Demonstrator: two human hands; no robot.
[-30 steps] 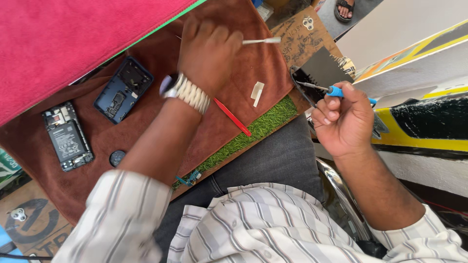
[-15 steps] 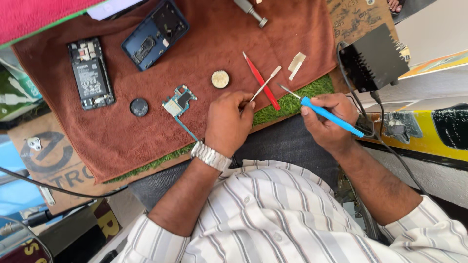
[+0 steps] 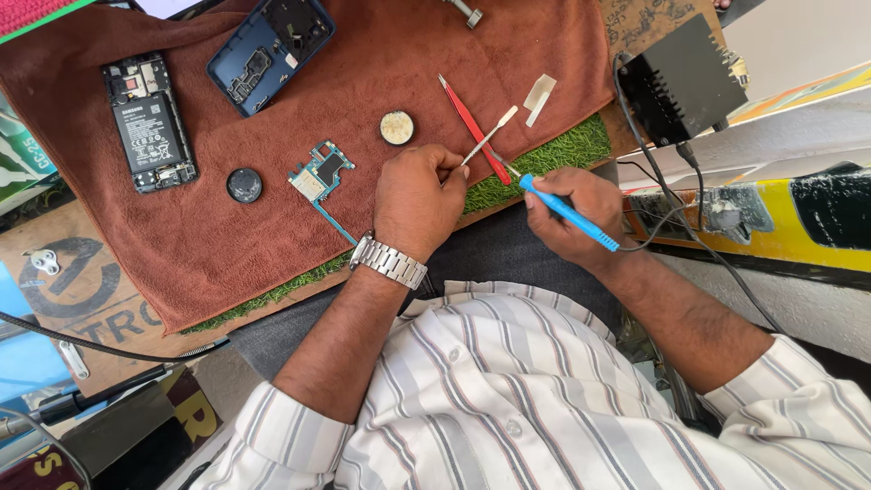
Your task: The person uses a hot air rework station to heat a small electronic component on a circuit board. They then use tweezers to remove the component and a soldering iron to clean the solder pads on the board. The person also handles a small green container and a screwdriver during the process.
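Head view, looking down on a repair bench.

Right hand (image 3: pixel 581 218): fingers wrapped round a blue-handled soldering iron (image 3: pixel 569 212), held like a pen, metal tip pointing up-left toward the left hand. A dark cord runs from the handle's rear toward the black station box (image 3: pixel 682 83) at upper right.

Left hand (image 3: pixel 419 201): fingers pinched shut on the lower end of a thin pale stick tool (image 3: pixel 490 134), which slants up-right across a pair of red tweezers (image 3: pixel 475 129) lying on the cloth. A metal-link wristwatch (image 3: pixel 388 261) sits on this wrist. Whether the iron's tip touches the stick or anything under the fingers cannot be told.

Just left of the left hand: a small blue-green circuit board (image 3: pixel 321 172) with a flex strip trailing toward the wrist.

Further out on the brown towel (image 3: pixel 209 245): a round tin with pale contents (image 3: pixel 396 128) above the left hand; a dark round disc (image 3: pixel 244 185) left of the board; a blue phone back frame (image 3: pixel 270 41) at top; an opened black phone body with its battery showing (image 3: pixel 148 121) at far left; a small whitish strip (image 3: pixel 539 93) right of the tweezers.

Under the towel: a green artificial-grass mat (image 3: pixel 553 154), its edge showing along the near side.

Foreground: striped shirt (image 3: pixel 517 399), sleeves rolled to the forearm.
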